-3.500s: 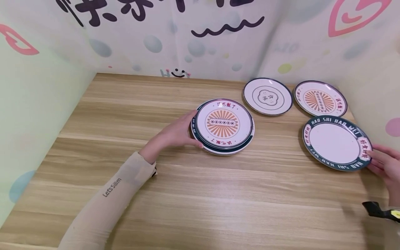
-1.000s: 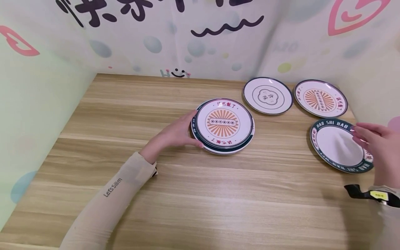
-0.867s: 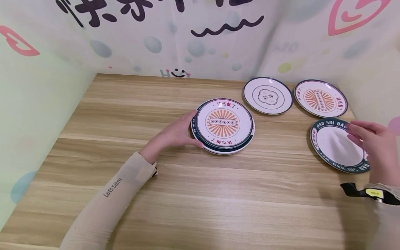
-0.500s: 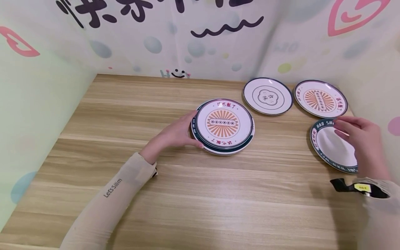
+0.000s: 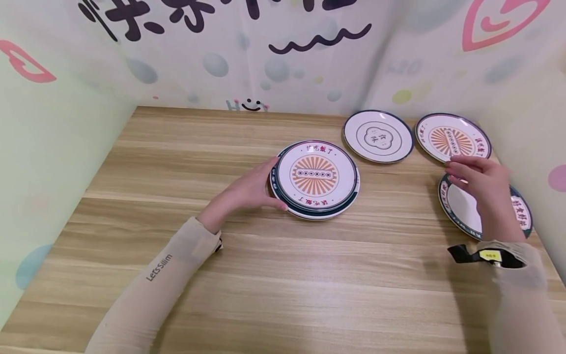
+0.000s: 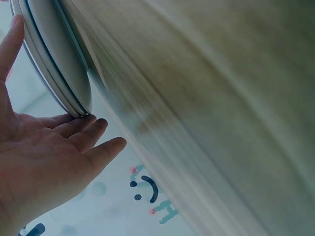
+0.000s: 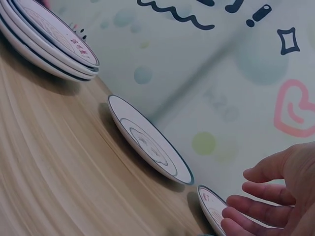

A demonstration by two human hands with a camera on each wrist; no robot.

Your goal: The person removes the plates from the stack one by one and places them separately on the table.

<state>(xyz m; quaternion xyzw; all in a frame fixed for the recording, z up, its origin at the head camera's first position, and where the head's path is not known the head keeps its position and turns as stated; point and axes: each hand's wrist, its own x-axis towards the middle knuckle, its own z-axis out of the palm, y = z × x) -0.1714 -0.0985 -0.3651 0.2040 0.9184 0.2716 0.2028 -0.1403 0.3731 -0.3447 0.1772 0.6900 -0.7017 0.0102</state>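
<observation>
My left hand (image 5: 246, 189) rests at the left edge of a stack of plates (image 5: 315, 174) in the middle of the table. In the left wrist view its fingers (image 6: 74, 132) are fairly straight, touching the stack's side (image 6: 54, 64). The top plate bears an orange sunburst print. My right hand (image 5: 484, 184) hovers with loosely bent fingers, holding nothing. Below it lies a green-rimmed plate (image 5: 462, 204), partly hidden. Its fingertips reach toward the near edge of a sunburst plate (image 5: 468, 129); the right wrist view has the hand (image 7: 275, 196) apart from that plate (image 7: 210, 206).
A white plate with a cloud-shaped emblem (image 5: 367, 132) lies against the back wall, left of the sunburst plate. The wooden table (image 5: 309, 285) meets a printed cloth (image 5: 185, 64) at the back and sides.
My right hand has let go of the green-rimmed plate, now lying on the table at the right, and has moved left over it toward the sunburst plate. The left hand stays at the stack.
</observation>
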